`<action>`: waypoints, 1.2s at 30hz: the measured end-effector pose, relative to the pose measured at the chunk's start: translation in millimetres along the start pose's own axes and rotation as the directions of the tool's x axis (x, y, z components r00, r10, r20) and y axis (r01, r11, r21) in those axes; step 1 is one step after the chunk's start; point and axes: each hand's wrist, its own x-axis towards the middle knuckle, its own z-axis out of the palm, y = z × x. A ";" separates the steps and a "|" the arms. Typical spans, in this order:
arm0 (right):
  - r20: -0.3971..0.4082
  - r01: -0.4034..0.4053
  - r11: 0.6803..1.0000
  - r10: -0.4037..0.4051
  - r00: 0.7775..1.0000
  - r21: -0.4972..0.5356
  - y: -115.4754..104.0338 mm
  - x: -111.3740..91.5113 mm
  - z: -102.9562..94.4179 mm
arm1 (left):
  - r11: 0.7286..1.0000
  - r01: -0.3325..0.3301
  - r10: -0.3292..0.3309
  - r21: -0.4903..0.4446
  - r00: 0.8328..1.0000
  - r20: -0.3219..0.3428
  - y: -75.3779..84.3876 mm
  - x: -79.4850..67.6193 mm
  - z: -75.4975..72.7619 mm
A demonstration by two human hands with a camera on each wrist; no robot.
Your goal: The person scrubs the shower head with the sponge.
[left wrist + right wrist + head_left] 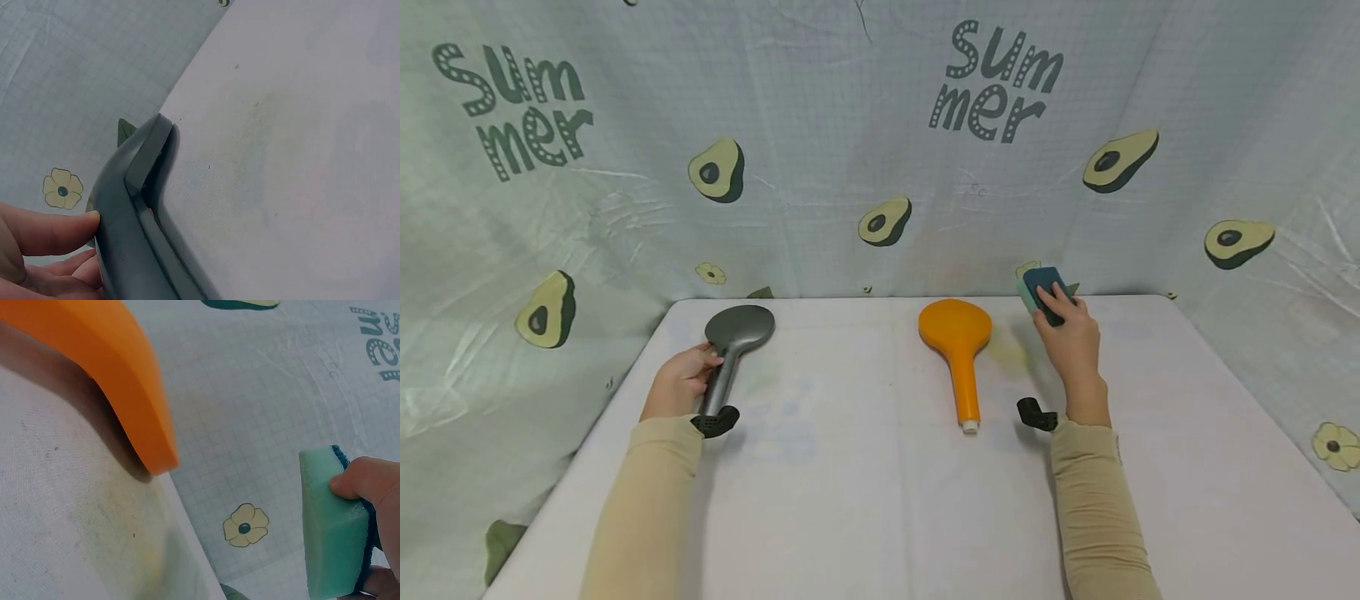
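On the left of the head view lies a grey shower head [740,328], its round head toward the back. My left hand [681,381] pinches its handle from the left side. In the left wrist view, the thumb [56,234] presses the edge of the grey shower head [128,231], with other fingers partly hidden behind it. My right hand [1071,346] holds a sponge [1045,292] near the table's back edge. The right wrist view shows the sponge [331,531] with a light green side and a dark blue scouring side, the thumb across its edge. An orange shower head [956,329] lies left of that hand.
Everything is on a white-covered table [850,500]. Behind it hangs a pale curtain [805,100] printed with avocados, flowers and lettering. The orange shower head's handle ends in a white fitting [970,427] pointing toward the front.
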 end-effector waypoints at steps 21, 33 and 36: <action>-0.023 0.033 0.999 -0.033 0.999 0.017 -0.1 0.1 0.9 | 0.895 -0.028 0.210 0.445 0.907 -0.365 51.8 -142.9 153.6; -0.057 0.046 0.999 -0.046 0.997 0.001 -4.8 -0.2 -2.1 | 0.934 -0.081 0.128 0.348 0.985 -0.113 46.5 -148.6 201.0; -0.063 0.035 0.999 -0.036 0.997 -0.004 -5.6 0.3 -3.4 | 0.957 -0.075 0.081 0.279 0.997 -0.010 40.6 -145.1 219.6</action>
